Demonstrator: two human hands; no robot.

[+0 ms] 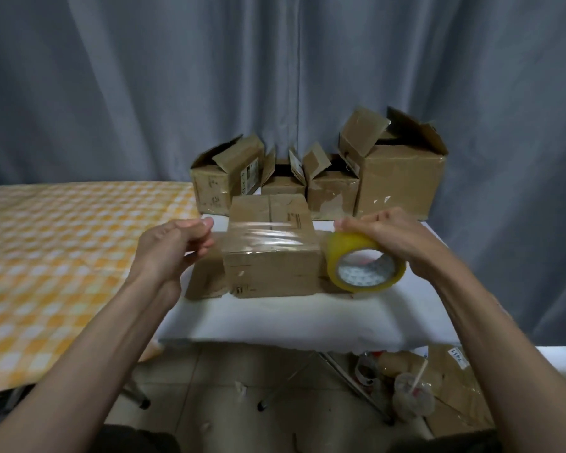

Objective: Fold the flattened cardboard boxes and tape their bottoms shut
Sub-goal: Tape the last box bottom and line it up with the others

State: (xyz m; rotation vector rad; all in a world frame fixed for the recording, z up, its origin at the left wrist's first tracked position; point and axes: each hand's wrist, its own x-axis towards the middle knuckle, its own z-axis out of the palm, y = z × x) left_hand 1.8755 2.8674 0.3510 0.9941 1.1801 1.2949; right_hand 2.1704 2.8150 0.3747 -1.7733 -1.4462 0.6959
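Clear tape strip (265, 238) spans the cardboard box (270, 256) crosswise, from the pinching left hand (174, 243) to the tape roll (363, 263), gripped by the right hand (389, 237).

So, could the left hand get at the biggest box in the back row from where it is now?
Probably not directly. The left hand pinches the tape end at the left of the near box, while the biggest box stands far right, behind the right hand holding the tape roll.

Both bare forearms reach forward; the left hand (174, 243) pinches with curled fingers, the right hand (386, 237) grips from above.
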